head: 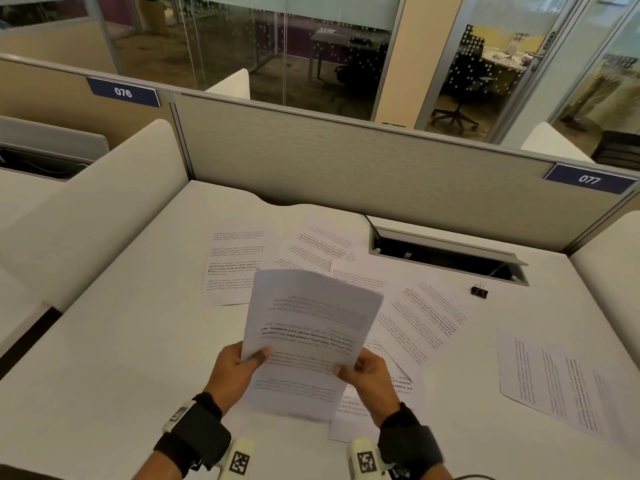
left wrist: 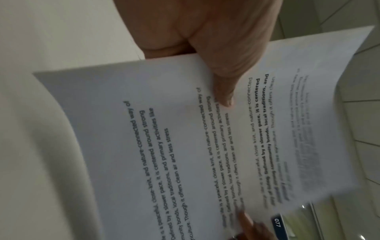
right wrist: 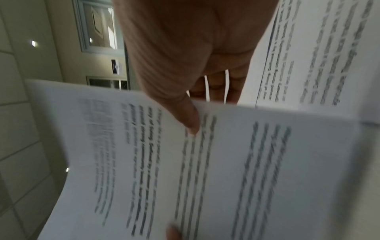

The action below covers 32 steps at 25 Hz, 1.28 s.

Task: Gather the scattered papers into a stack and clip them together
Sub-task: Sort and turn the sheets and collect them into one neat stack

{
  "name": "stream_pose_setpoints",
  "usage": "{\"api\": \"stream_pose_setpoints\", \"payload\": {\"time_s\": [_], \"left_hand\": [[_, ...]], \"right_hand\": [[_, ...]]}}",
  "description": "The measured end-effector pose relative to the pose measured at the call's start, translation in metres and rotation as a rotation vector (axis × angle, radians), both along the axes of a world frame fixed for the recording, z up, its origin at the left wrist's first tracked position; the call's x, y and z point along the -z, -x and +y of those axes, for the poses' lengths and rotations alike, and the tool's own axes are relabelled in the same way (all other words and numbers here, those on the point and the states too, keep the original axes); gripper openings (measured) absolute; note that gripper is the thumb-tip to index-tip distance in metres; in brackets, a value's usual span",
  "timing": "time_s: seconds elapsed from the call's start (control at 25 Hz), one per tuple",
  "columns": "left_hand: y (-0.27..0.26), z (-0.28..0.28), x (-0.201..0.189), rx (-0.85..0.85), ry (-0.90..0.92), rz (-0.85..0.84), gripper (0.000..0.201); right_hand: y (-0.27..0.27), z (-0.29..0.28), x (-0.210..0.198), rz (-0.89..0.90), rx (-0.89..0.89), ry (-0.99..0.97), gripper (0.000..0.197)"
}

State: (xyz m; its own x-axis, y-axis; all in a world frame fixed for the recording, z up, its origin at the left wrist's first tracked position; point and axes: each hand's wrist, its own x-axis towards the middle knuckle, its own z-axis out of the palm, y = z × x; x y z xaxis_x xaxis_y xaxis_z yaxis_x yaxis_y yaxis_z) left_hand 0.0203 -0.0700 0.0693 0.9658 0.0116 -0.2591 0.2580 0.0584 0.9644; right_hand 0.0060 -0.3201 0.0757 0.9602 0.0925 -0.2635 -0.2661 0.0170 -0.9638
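I hold a small sheaf of printed papers (head: pixel 311 327) raised over the white desk (head: pixel 138 323), tilted away from me. My left hand (head: pixel 242 363) pinches its left edge, thumb on top; the left wrist view shows the thumb (left wrist: pixel 224 91) pressing the top sheet (left wrist: pixel 185 146). My right hand (head: pixel 360 370) pinches the right edge, thumb (right wrist: pixel 185 116) on the sheet (right wrist: pixel 226 162) and fingers behind it. Loose printed sheets lie on the desk: one left (head: pixel 235 265), overlapping ones behind (head: pixel 318 247) and right (head: pixel 415 306), one under my right hand (head: pixel 374 403), one far right (head: pixel 554 382). A black binder clip (head: pixel 479 291) sits at the right.
An open cable hatch (head: pixel 446 254) is sunk into the desk behind the binder clip. A grey partition (head: pixel 346 161) closes the back of the desk. White side dividers stand at the left (head: pixel 104 202) and right (head: pixel 609 258).
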Motion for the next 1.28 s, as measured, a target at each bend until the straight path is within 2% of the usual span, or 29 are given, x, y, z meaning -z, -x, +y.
{"api": "stream_pose_setpoints", "payload": {"time_s": [0.28,0.36,0.44,0.6,0.68,0.84,1.12,1.28], "left_hand": [[-0.009,0.016,-0.002,-0.049,-0.072,0.014,0.008],[-0.012,0.02,-0.002,-0.065,-0.091,0.025,0.007],[-0.013,0.022,-0.001,-0.072,-0.112,0.039,0.007],[-0.013,0.025,0.001,-0.1,-0.126,0.075,0.006],[-0.013,0.027,0.002,-0.101,-0.138,0.085,0.006],[-0.01,0.029,-0.001,-0.105,-0.149,0.098,0.005],[-0.005,0.038,-0.001,-0.143,-0.162,0.107,0.007],[-0.005,0.039,0.001,-0.166,-0.154,0.119,0.006]], "right_hand": [[-0.001,-0.058,0.011,0.073,0.264,0.117,0.028],[-0.001,-0.076,0.022,0.113,0.367,0.218,0.028],[-0.004,-0.093,0.036,0.185,0.484,0.361,0.04],[-0.019,-0.108,0.052,0.472,0.627,0.569,0.08],[-0.029,-0.104,0.052,0.575,0.635,0.68,0.094],[-0.048,-0.089,0.057,0.663,0.587,0.818,0.113],[-0.059,-0.071,0.077,0.673,0.523,1.031,0.118],[-0.061,-0.067,0.077,0.651,0.475,1.071,0.119]]}}
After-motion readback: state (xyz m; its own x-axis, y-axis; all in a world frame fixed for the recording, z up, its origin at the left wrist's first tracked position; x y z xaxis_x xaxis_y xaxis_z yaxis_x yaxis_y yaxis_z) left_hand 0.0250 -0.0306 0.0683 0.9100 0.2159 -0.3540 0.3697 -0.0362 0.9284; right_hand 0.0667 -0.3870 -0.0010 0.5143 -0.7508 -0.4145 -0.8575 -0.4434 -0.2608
